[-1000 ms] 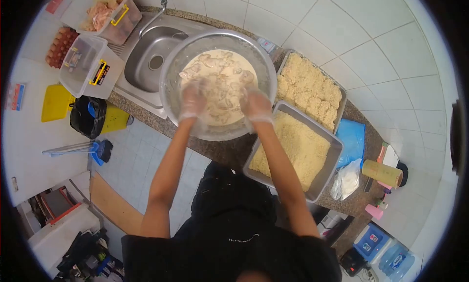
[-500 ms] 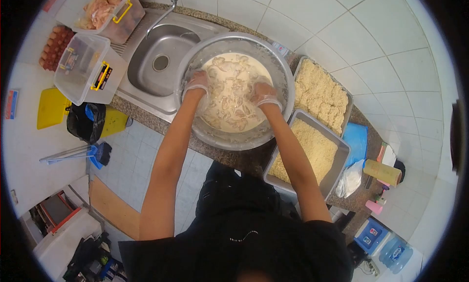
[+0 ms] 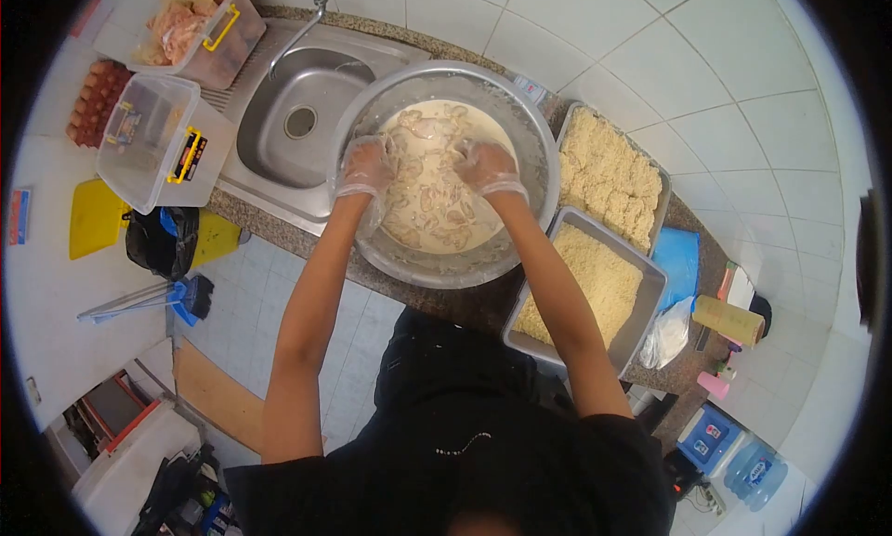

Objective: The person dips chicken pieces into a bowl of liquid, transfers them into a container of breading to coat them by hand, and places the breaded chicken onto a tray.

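Observation:
A large grey basin (image 3: 437, 274) holds pale, creamy batter (image 3: 432, 188) with many chicken pieces (image 3: 426, 129) in it. Both my hands are inside the basin, in clear, loose plastic gloves. My left hand (image 3: 368, 167) is at the basin's left side, its fingers curled at the edge of the batter. Across from it, my right hand (image 3: 485, 164) has its fingers bent inward over the batter. Whatever is in either hand is hidden by the gloves and batter.
Right of the basin are two trays of crumb coating, one grey tray (image 3: 641, 318) in front of another tray (image 3: 663, 206). A steel sink (image 3: 279, 118) adjoins on the left, with a clear tub (image 3: 153, 178) and a tub of raw meat (image 3: 228, 67) beyond. A yellow bin (image 3: 218, 243) stands below.
Both hands have lifted a little out of the batter, showing more of the gloves. My right hand has shifted inward, and my left hand slightly outward to the left.

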### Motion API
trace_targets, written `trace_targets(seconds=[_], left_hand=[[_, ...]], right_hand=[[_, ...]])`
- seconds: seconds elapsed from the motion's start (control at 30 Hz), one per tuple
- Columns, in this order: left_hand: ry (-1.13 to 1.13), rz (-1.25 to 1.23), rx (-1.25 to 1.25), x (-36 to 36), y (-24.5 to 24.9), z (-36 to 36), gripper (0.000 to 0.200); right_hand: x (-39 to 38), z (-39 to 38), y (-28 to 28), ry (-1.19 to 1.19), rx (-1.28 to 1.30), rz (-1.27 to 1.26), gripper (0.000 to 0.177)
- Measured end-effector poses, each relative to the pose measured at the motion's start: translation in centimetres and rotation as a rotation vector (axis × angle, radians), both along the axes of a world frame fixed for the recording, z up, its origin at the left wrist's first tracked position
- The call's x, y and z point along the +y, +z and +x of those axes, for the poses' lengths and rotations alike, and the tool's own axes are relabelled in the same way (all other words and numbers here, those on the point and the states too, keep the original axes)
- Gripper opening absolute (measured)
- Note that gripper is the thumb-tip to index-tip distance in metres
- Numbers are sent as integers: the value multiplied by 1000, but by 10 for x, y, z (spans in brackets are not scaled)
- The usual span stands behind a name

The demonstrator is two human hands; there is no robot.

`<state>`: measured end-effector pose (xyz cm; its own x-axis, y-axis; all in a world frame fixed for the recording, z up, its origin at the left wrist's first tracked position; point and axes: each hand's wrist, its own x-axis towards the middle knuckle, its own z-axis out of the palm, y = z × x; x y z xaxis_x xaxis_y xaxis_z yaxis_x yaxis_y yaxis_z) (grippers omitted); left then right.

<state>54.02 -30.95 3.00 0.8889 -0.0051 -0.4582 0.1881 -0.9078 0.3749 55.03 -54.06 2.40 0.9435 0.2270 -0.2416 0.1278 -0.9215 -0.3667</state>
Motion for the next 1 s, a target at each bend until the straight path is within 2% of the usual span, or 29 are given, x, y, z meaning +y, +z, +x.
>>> trace_targets(seconds=[0.07,0.1,0.17,0.2,0.27,0.3,0.37,0.47,0.6,0.67,0.7,0.77,0.8,0.87,0.9,0.97,1.0], left_hand=[[44,47,-289,11,-64,-5,39],[46,53,-293,10,-69,-4,39],[182,54,-334,0,-71,-2,30],[182,54,-336,-3,-66,-2,30],[124,7,-336,-3,-50,-8,26],[124,12,-338,-1,-47,-12,26],[89,0,-273,4,-41,-23,26],[202,55,-303,0,-25,-36,23],[172,27,-314,6,13,-55,29],[154,-64,-568,8,32,-60,30],[162,-64,-569,10,38,-60,30],[184,-216,-547,14,47,-60,32],[181,-218,-553,13,54,-58,32],[187,-258,-525,13,65,-59,33],[185,-257,-528,14,65,-58,33],[229,-306,-504,14,62,-62,36],[226,-308,-499,13,59,-64,36]], right_hand=[[20,17,-8,2,-14,2,31],[32,28,-16,5,-18,7,31],[53,48,-31,166,-67,1,30],[65,54,-31,166,-69,0,30],[90,63,-26,453,-118,-195,28],[96,62,-27,453,-121,-190,28],[106,56,-29,554,-344,-178,24],[117,80,-85,588,-284,-218,21],[100,80,-61,626,-358,-267,25],[85,79,-38,603,-315,-74,36],[83,79,-22,611,-316,-76,36],[75,72,1,455,-5,-99,40],[69,70,4,452,-10,-101,40],[59,66,8,270,119,146,43],[51,67,8,269,115,147,43],[30,65,0,90,384,509,46],[18,63,-6,85,387,508,46]])
